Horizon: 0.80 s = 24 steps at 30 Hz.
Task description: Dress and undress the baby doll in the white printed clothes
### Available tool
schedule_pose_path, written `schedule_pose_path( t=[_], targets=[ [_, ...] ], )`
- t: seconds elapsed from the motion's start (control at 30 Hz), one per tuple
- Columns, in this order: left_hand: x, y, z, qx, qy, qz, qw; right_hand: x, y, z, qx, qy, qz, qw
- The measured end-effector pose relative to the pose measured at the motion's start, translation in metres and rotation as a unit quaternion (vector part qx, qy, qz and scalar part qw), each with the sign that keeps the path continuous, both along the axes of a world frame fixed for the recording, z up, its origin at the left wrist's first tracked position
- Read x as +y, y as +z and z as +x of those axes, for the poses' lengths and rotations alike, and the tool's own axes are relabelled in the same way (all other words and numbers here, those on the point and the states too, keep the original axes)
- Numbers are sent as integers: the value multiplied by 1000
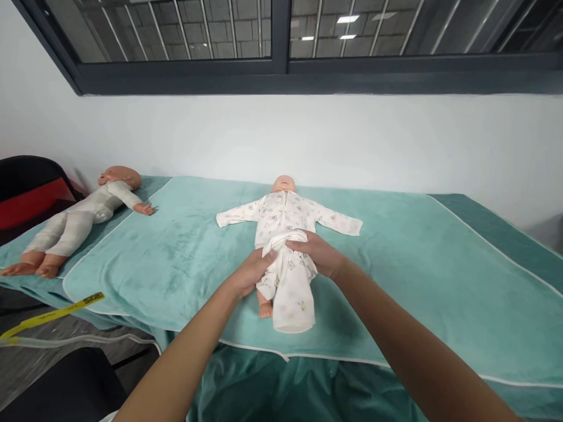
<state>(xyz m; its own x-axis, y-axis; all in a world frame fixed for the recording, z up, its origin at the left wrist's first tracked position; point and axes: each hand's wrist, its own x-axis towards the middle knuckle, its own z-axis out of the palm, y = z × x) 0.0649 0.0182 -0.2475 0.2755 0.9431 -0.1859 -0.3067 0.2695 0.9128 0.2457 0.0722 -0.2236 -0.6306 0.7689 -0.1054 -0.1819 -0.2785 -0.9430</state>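
Note:
A baby doll (284,183) lies on its back in the middle of the table, head toward the wall. It wears a white printed long-sleeved top (285,212) with both sleeves spread sideways. My left hand (255,271) and my right hand (320,253) grip the waist of white printed baby pants (295,287) from either side, over the doll's hips. One pant leg hangs flat toward me, its end loose. From the other leg pokes the doll's bare foot (265,307); the second foot is hidden.
Green cloth (396,281) covers the table, its near edge draping down. A second doll (88,214) in white lies at the left. Beyond are a wall and window (281,79). A dark chair (65,387) and a yellow strip (57,315) are at lower left.

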Motion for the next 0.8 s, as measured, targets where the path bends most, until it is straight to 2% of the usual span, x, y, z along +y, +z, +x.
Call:
schedule_pose_path(
  t=[0.07, 0.17, 0.23, 0.33, 0.4, 0.53, 0.67, 0.73, 0.8],
  targets=[
    [0, 2, 2, -18, 7, 9, 1000, -1, -2, -2, 3, 0, 4, 1000],
    [2, 1, 6, -76, 72, -3, 994, -3, -3, -2, -10, 25, 9, 1000],
    [5, -2, 9, -123, 107, -18, 986, -5, 0, -1, -46, 69, 15, 996],
    [8, -10, 9, -154, 124, -43, 979, -5, 6, 0, -113, 166, 29, 979],
    [8, -13, 7, -156, 127, -59, 978, -4, 9, -1, -131, 188, 29, 973],
    [5, -11, 2, -112, 113, -44, 986, 3, 4, -6, -44, 85, -4, 995],
    [0, -7, 0, -64, 9, -18, 998, 5, -1, -11, -9, 33, -17, 999],
    [0, -7, 0, -77, 24, -15, 997, 2, -1, -12, -30, 22, 0, 999],
    [0, -6, 2, -109, 83, -13, 990, -2, 2, -11, -70, 35, 24, 997]
  ],
)
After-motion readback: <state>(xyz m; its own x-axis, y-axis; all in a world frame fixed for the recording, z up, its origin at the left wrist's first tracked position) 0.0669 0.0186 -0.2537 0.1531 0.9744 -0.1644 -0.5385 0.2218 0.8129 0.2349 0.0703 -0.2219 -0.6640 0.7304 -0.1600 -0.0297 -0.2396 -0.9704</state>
